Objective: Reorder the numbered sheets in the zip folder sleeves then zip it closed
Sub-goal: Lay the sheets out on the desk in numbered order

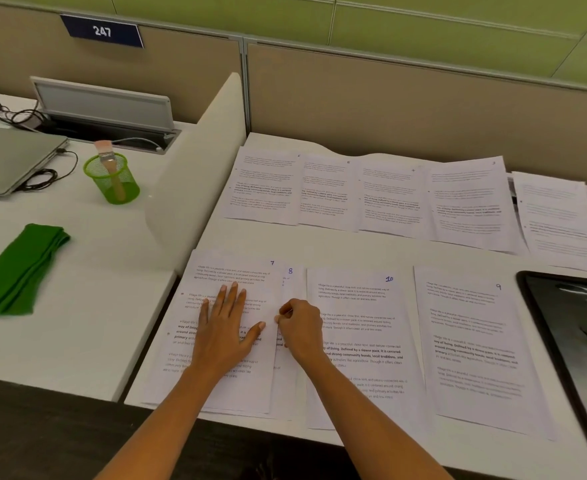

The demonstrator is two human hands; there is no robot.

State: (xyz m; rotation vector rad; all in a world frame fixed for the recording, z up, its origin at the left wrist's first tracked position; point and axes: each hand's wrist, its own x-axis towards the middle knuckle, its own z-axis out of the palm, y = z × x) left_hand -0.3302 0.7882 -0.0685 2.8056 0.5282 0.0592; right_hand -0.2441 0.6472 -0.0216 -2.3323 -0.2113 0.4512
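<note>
Presses sheet 7 [236,271] flat with spread left hand [224,327]; pinches exposed strip of sheet 8 [290,282] in right hand [300,327], just right, running lengthwise toward counter's [354,247] front edge.

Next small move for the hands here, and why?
Probably slide sheet 7 right until it squares over sheet 8. The left hand lies flat on sheet 7, the right hand pinches at its right edge, and sheet 8 shows only as a strip beneath. Further right, sheet 10 and sheet 9 lie apart, out of order, so they likely come after.
</note>
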